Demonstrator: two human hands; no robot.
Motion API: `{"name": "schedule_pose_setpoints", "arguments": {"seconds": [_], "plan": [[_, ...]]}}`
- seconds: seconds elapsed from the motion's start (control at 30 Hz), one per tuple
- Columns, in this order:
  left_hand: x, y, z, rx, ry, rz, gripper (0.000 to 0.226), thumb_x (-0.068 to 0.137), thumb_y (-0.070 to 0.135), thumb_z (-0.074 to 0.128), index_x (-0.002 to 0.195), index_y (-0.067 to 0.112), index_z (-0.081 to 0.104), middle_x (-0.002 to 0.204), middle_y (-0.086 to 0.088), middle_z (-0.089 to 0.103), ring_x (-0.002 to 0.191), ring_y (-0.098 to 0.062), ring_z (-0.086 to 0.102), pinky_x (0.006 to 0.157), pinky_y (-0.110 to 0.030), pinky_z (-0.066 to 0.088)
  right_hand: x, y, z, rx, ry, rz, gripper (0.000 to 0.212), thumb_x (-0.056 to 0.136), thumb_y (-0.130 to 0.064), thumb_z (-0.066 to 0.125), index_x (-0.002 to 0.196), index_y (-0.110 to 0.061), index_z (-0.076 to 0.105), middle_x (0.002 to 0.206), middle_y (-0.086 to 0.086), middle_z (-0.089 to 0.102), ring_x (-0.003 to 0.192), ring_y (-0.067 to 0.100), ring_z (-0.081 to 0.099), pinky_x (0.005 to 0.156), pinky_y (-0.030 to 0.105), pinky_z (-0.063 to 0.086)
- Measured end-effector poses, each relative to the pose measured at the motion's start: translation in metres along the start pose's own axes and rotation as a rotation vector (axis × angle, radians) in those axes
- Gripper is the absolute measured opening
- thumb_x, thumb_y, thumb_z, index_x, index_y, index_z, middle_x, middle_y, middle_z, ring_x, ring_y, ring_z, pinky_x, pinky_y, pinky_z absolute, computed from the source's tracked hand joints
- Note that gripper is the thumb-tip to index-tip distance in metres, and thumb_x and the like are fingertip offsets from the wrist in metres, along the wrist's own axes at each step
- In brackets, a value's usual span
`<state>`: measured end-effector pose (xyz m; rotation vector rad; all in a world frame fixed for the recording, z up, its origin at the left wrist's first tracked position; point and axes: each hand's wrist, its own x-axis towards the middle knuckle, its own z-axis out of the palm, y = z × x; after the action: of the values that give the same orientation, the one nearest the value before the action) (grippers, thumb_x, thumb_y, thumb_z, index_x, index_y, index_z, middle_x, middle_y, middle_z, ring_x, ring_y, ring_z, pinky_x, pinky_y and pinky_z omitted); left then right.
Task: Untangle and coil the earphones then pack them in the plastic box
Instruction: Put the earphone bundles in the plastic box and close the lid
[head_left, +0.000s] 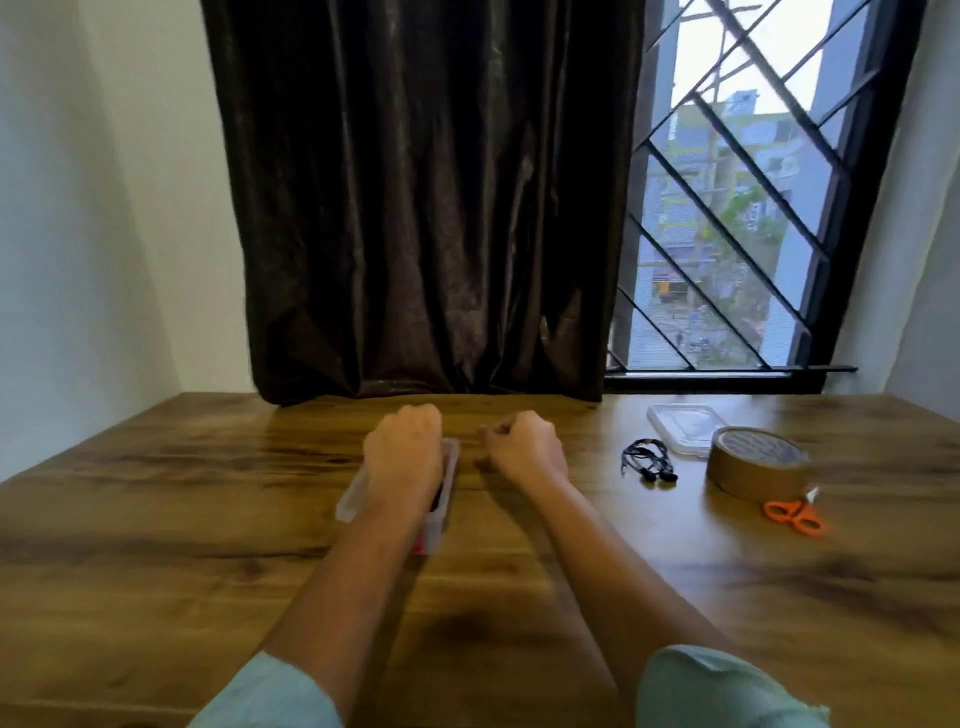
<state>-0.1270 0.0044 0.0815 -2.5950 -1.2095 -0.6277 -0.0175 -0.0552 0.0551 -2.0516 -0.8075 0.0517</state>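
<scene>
Left hand (402, 447) fisted over the box (436, 512) at centre of table (156, 519); what it grips is hidden, cannot tell. Right hand (524, 441) just at 3 o'clock of it, fingers curled, seemingly pinching something small; too fine to resolve. Earphones (649, 460) lie bunched on the table further toward 3 o'clock, untouched, well apart from the box. Judgement: box being readied; next, reach right and untangle. Tape (756, 462), scissors (792, 514) and lid (683, 423) crowd beyond; nothing blocks the reach.
</scene>
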Motion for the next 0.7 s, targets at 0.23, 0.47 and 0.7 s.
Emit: {"name": "schedule_pose_setpoints", "arguments": {"seconds": [0.23, 0.47, 0.7], "plan": [[0.022, 0.108, 0.013, -0.649, -0.07, 0.084, 0.012, 0.09, 0.023, 0.06, 0.09, 0.015, 0.069, 0.096, -0.006, 0.069, 0.093, -0.024, 0.064, 0.077, -0.033, 0.052, 0.027, 0.096, -0.09, -0.271, 0.28, 0.191, 0.024, 0.09, -0.012, 0.052, 0.11, -0.005, 0.063, 0.115, 0.015, 0.06, 0.102, 0.032, 0.06, 0.077, 0.032, 0.046], [0.033, 0.194, 0.086, -1.035, -0.378, -0.261, 0.011, 0.09, 0.022, 0.053, 0.083, 0.021, 0.061, 0.098, -0.007, 0.068, 0.088, -0.027, 0.065, 0.077, -0.036, 0.057, 0.044, 0.144, -0.095, -0.319, 0.173, 0.248, 0.029, 0.094, -0.014, 0.045, 0.117, -0.011, 0.062, 0.116, 0.013, 0.064, 0.104, 0.028, 0.061, 0.078, 0.028, 0.046], [0.053, 0.21, 0.112, -0.956, -0.44, -0.291, 0.023, 0.091, 0.039, 0.054, 0.102, 0.023, 0.066, 0.099, -0.002, 0.069, 0.092, -0.024, 0.064, 0.085, -0.035, 0.053, 0.066, 0.162, -0.096, -0.141, 0.148, 0.312, 0.016, 0.089, -0.024, 0.058, 0.098, -0.018, 0.07, 0.101, 0.005, 0.069, 0.092, 0.024, 0.064, 0.074, 0.028, 0.052]]}}
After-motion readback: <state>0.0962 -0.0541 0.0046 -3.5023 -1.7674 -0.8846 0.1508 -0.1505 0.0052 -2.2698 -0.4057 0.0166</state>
